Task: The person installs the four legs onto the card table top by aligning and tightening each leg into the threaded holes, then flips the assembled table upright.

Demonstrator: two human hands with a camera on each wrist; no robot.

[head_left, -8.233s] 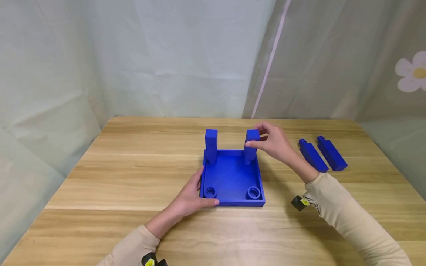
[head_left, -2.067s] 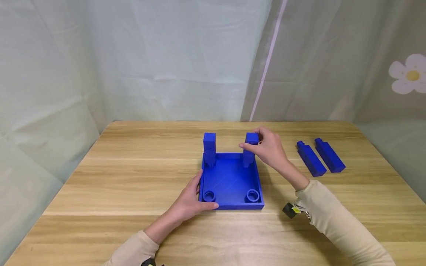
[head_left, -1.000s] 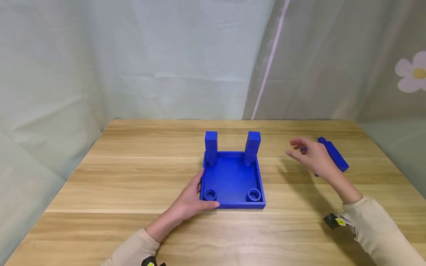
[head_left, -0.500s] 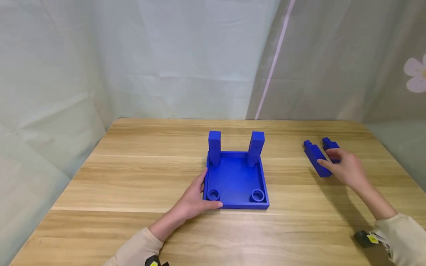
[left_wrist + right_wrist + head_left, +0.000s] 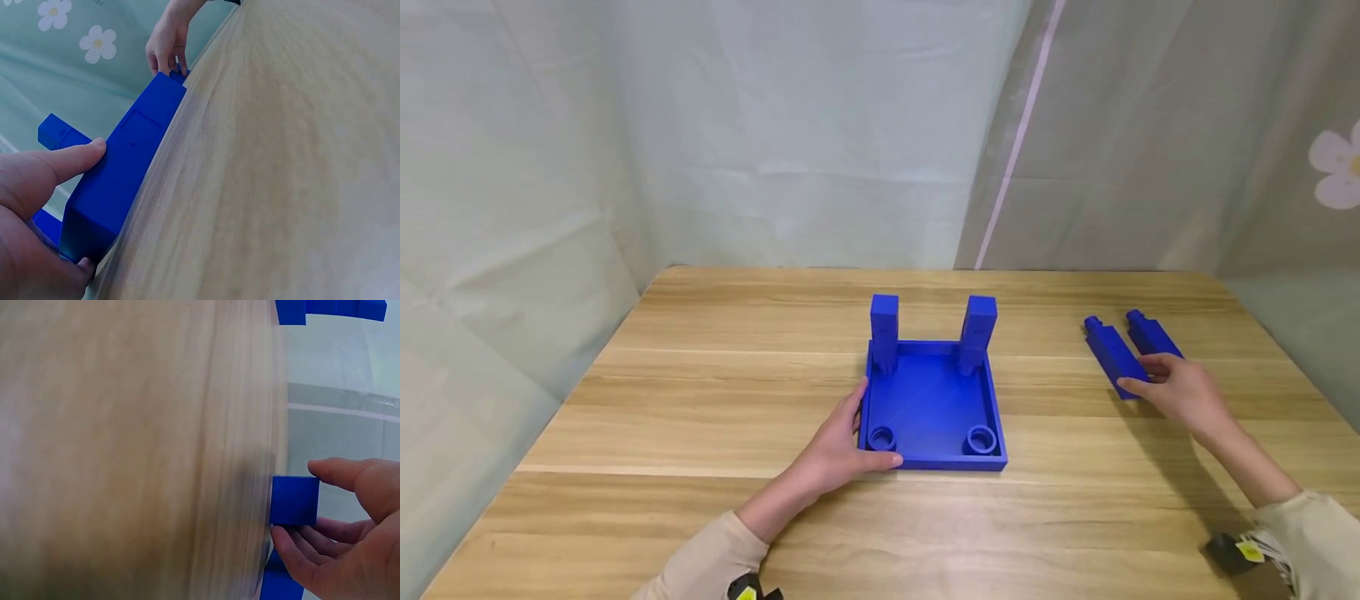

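A blue square tray (image 5: 925, 460) lies mid-table, also seen side-on in the left wrist view (image 5: 125, 169). Two blue posts stand upright in its far corners (image 5: 883, 329) (image 5: 977, 329). Its two near corners have round sockets (image 5: 881, 437) with nothing in them. My left hand (image 5: 838, 446) holds the tray's near-left corner, thumb along the front wall (image 5: 37, 181). Two loose blue posts lie side by side to the right. My right hand (image 5: 1176, 390) pinches the near end of the left one (image 5: 1108, 348) between thumb and fingers (image 5: 295, 500). The other post (image 5: 1150, 335) lies just beyond the fingers.
The wooden table (image 5: 700, 400) is backed by pale curtains with a flower print (image 5: 1333, 171). Its right edge runs close to the loose posts. A small black and yellow device (image 5: 1236, 552) sits at my right wrist.
My right hand let go of the upright far-right post, swung right to the loose posts and closed on the near end of one. The left hand and tray stayed put.
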